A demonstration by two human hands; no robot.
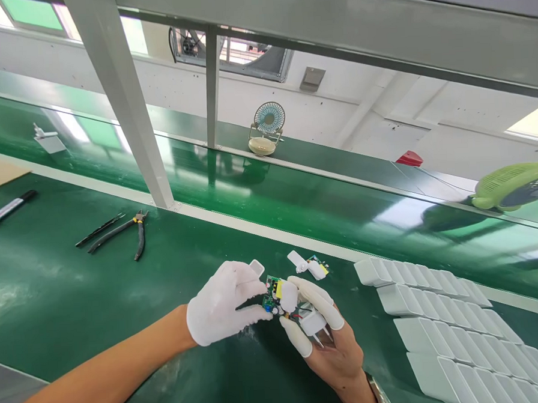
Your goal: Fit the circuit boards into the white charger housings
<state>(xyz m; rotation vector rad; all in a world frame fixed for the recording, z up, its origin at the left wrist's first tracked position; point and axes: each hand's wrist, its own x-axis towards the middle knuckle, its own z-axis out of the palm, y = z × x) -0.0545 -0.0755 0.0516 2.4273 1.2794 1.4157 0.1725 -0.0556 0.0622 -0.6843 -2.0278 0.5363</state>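
A small green circuit board (269,300) with yellow and white parts is held between both hands above the green bench. My left hand (227,303), in a white glove, pinches its left edge between thumb and fingers. White finger covers are on my right hand (325,331), which grips the board's right side. In that palm lies a white plug cap (312,321) with metal pins, and a red wire shows between it and the board. Just behind the left fingertips is a small white piece (257,268). A second circuit board (317,267) with a white cap lies beyond my hands.
Rows of white plastic housings (456,330) stand at right. Cutting pliers (138,232), tweezers (99,229) and a marker (8,210) lie left. Past a pale edge strip runs a shiny green belt (250,193); a grey post (123,101) rises at the bench edge. Two fans (269,120) stand beyond.
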